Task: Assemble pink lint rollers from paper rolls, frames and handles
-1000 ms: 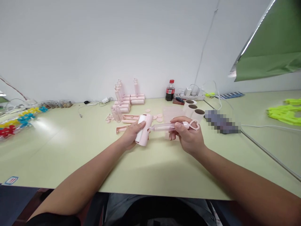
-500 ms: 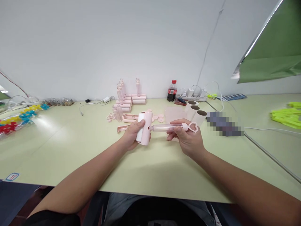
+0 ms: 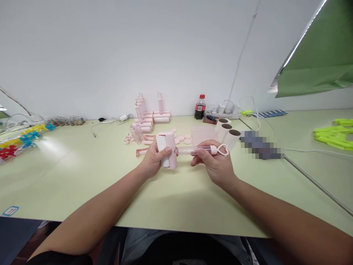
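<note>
My left hand (image 3: 153, 159) is closed around a pink lint roller head (image 3: 172, 159) with a white paper roll in it, the thumb lying across the front. My right hand (image 3: 220, 165) grips a clear lint roller handle (image 3: 186, 151) that ends in a pink heart-shaped loop. The handle's left tip meets the hole in the side of the pink head; how deep it sits I cannot tell. Beyond my left hand lie pink roller covers (image 3: 141, 151), partly hidden, and clear tubes (image 3: 136, 133) standing upright. Small pink discs (image 3: 180, 138) are scattered behind the head.
Several assembled lint rollers (image 3: 143, 121) stand against the wall. White paper rolls (image 3: 232, 138) stand at the right, near a cola bottle (image 3: 200, 107) and a power strip (image 3: 230, 115). Colourful wrapped toys (image 3: 24, 140) lie far left, neon-yellow parts (image 3: 333, 138) far right.
My left thumb has shifted right over the roller head. My right hand and the handle have moved slightly left with the head, and the view has turned a little.
</note>
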The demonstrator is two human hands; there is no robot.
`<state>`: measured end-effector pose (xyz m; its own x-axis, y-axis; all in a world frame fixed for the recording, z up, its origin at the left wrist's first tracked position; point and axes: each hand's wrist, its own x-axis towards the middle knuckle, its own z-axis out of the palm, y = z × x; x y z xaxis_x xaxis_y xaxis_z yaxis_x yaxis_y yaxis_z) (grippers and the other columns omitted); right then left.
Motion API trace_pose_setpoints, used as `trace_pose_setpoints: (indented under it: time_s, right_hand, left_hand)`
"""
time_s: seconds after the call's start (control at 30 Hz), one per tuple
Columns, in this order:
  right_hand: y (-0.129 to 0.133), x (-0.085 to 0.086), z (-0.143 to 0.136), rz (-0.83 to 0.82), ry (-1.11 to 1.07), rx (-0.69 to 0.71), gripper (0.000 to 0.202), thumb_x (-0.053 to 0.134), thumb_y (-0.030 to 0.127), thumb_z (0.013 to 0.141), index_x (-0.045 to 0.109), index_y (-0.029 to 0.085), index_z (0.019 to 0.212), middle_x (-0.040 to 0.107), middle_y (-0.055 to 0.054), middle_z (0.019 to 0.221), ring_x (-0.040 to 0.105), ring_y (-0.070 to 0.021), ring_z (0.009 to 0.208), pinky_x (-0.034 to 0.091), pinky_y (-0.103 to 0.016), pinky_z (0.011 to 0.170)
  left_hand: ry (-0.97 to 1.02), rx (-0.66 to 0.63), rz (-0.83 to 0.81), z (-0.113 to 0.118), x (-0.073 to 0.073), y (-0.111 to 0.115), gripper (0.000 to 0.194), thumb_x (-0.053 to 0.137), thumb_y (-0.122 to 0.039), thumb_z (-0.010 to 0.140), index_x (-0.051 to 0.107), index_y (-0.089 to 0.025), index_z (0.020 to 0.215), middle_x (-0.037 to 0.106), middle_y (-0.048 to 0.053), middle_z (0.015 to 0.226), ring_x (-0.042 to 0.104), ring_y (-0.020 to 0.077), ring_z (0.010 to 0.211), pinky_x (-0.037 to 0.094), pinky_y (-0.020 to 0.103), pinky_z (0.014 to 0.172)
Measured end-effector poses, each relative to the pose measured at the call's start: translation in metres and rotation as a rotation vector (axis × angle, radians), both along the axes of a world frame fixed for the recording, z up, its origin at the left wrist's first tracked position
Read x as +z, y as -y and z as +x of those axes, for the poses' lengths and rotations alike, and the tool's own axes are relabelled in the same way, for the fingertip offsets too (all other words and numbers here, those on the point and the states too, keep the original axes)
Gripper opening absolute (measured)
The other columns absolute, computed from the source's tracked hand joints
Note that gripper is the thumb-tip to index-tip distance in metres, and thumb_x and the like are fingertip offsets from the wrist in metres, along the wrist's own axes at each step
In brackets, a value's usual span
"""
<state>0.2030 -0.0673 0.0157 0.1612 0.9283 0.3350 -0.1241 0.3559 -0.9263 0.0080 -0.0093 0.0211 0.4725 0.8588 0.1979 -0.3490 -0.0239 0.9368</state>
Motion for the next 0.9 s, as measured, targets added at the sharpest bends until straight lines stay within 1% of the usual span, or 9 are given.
trace_pose_setpoints:
  time_s: [0.1, 0.23, 0.33, 0.43, 0.53, 0.63, 0.77, 0.83, 0.9]
  right_hand:
    - [0.001, -0.002, -0.004, -0.022, -0.014, 0.005, 0.037, 0.080, 0.049, 0.076, 0.063, 0.018, 0.089, 0.072, -0.001, 0.062, 0.071, -0.0191, 0.052, 0.060, -0.033, 0.054]
    - [-0.002, -0.006, -0.006, -0.057, -0.076, 0.019, 0.040, 0.080, 0.050, 0.074, 0.062, 0.018, 0.090, 0.075, -0.003, 0.068, 0.072, -0.0200, 0.055, 0.061, -0.036, 0.056]
    - [-0.003, -0.008, -0.004, -0.058, -0.066, 0.108, 0.042, 0.080, 0.052, 0.075, 0.064, 0.019, 0.094, 0.075, -0.003, 0.071, 0.072, -0.0194, 0.056, 0.061, -0.036, 0.057]
    - [0.000, -0.010, -0.004, -0.025, 0.022, 0.248, 0.041, 0.083, 0.045, 0.073, 0.068, 0.019, 0.102, 0.076, -0.005, 0.080, 0.073, -0.0184, 0.064, 0.061, -0.036, 0.065]
    - [0.003, -0.011, -0.002, 0.004, 0.088, 0.269, 0.035, 0.082, 0.037, 0.076, 0.071, 0.021, 0.104, 0.075, -0.004, 0.083, 0.072, -0.0176, 0.069, 0.061, -0.035, 0.067]
    - [0.001, -0.009, 0.002, -0.001, 0.091, 0.212, 0.034, 0.082, 0.039, 0.076, 0.070, 0.020, 0.101, 0.072, -0.002, 0.074, 0.067, -0.0154, 0.057, 0.058, -0.032, 0.057]
    - [-0.004, -0.010, 0.005, -0.053, 0.075, 0.224, 0.039, 0.079, 0.045, 0.078, 0.067, 0.019, 0.104, 0.063, 0.003, 0.057, 0.058, -0.0132, 0.044, 0.051, -0.028, 0.044]
    - [-0.004, -0.013, 0.004, -0.048, 0.093, 0.253, 0.039, 0.079, 0.042, 0.079, 0.066, 0.019, 0.108, 0.065, 0.002, 0.063, 0.059, -0.0131, 0.046, 0.053, -0.028, 0.045]
    - [-0.003, -0.017, 0.001, 0.001, 0.147, 0.294, 0.038, 0.076, 0.037, 0.081, 0.065, 0.021, 0.114, 0.072, -0.004, 0.082, 0.067, -0.0153, 0.059, 0.058, -0.031, 0.053]
  left_hand:
    - [-0.026, 0.059, 0.019, 0.002, -0.005, 0.001, 0.049, 0.083, -0.047, 0.070, 0.056, -0.016, 0.095, 0.064, 0.004, 0.083, 0.060, 0.0148, 0.072, 0.048, 0.026, 0.064]
    - [-0.091, 0.102, 0.019, 0.003, -0.010, 0.001, 0.053, 0.080, -0.049, 0.073, 0.050, -0.017, 0.104, 0.064, 0.003, 0.088, 0.062, 0.0162, 0.075, 0.048, 0.027, 0.064]
    - [-0.175, 0.125, 0.047, 0.004, -0.008, 0.004, 0.054, 0.076, -0.053, 0.075, 0.049, -0.017, 0.105, 0.065, 0.004, 0.089, 0.063, 0.0174, 0.075, 0.048, 0.028, 0.064]
    - [-0.301, 0.064, 0.108, 0.004, -0.002, 0.008, 0.053, 0.070, -0.059, 0.079, 0.050, -0.017, 0.106, 0.066, 0.004, 0.084, 0.063, 0.0179, 0.069, 0.046, 0.027, 0.060]
    - [-0.392, 0.011, 0.224, 0.000, 0.000, 0.004, 0.053, 0.063, -0.066, 0.081, 0.055, -0.017, 0.101, 0.065, 0.003, 0.079, 0.060, 0.0170, 0.067, 0.044, 0.027, 0.058]
    - [-0.448, 0.127, 0.329, -0.010, -0.002, -0.013, 0.058, 0.052, -0.073, 0.083, 0.061, -0.015, 0.087, 0.062, 0.004, 0.075, 0.057, 0.0155, 0.066, 0.043, 0.027, 0.059]
    - [-0.471, 0.312, 0.288, -0.023, -0.005, -0.034, 0.055, 0.050, -0.067, 0.088, 0.067, -0.015, 0.093, 0.062, 0.004, 0.076, 0.056, 0.0134, 0.063, 0.041, 0.026, 0.057]
    - [-0.485, 0.307, 0.275, -0.024, -0.005, -0.036, 0.053, 0.051, -0.065, 0.088, 0.067, -0.015, 0.095, 0.062, 0.004, 0.076, 0.056, 0.0133, 0.062, 0.041, 0.026, 0.056]
    - [-0.496, 0.256, 0.290, -0.021, -0.005, -0.031, 0.054, 0.051, -0.066, 0.087, 0.066, -0.016, 0.096, 0.064, 0.005, 0.081, 0.057, 0.0137, 0.063, 0.044, 0.027, 0.055]
